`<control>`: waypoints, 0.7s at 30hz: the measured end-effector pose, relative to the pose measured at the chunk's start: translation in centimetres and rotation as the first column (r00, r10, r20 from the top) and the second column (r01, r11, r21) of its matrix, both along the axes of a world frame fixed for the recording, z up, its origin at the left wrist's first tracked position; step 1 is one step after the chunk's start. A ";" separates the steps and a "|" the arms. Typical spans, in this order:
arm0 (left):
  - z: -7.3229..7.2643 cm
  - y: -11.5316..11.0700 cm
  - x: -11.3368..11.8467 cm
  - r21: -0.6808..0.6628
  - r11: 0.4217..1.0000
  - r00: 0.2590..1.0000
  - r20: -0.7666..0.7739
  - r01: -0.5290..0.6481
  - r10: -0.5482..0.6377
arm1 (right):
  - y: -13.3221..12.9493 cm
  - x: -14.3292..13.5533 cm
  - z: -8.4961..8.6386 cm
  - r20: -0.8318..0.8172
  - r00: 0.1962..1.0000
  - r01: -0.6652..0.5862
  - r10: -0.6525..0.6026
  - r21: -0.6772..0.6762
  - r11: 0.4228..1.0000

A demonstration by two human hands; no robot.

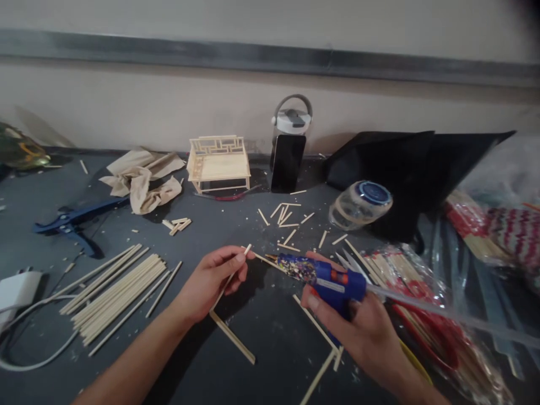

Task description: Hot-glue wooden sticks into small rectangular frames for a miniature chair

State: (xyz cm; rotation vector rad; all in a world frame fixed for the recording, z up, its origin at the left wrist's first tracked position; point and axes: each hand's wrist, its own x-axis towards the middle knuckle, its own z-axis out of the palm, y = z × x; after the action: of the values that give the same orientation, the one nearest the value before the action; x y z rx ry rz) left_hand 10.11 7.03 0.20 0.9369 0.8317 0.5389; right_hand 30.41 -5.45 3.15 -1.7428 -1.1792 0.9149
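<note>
My left hand [217,278] pinches a thin wooden stick [248,249] between thumb and fingers. A bent piece of joined sticks [232,336] extends below that hand; I cannot tell whether it belongs to the pinched stick. My right hand [363,334] is wrapped round a blue hot glue gun [335,287] with a speckled front. Its nozzle points left, close to the fingertips of my left hand, and a long clear glue stick [422,306] runs out of its back. Beneath the gun lie more long sticks [316,322], partly hidden by my right hand.
Bundled sticks [120,298] and a blue cutter [70,222] lie left. Behind stand crumpled brown paper [145,177], a miniature wooden bench [219,166], and a phone [288,163] against a bottle [292,119]. Right are a jar [358,205], scissors [439,343] and plastic-wrapped sticks [392,270].
</note>
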 end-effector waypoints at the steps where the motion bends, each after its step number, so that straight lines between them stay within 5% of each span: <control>1: 0.0 0.0 0.0 -0.009 1.000 1.000 0.002 0.010 -0.010 | 0.0 -0.2 -0.2 0.028 1.000 0.009 -0.010 0.032 0.999; 13: -0.1 0.0 0.2 -0.045 0.998 0.998 -0.042 0.050 -0.052 | 0.5 -1.0 -2.0 0.305 0.950 -0.117 0.068 0.146 0.982; 21: -0.2 0.0 0.2 -0.031 0.997 0.994 -0.081 0.068 -0.070 | 0.7 -1.0 -2.1 0.287 0.955 -0.111 0.076 0.107 0.988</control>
State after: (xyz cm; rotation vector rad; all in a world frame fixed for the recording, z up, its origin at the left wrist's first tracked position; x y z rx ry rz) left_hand 10.29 7.00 -0.03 0.9630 0.8752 0.4301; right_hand 29.36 -4.79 1.06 -1.7698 -1.4817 0.6461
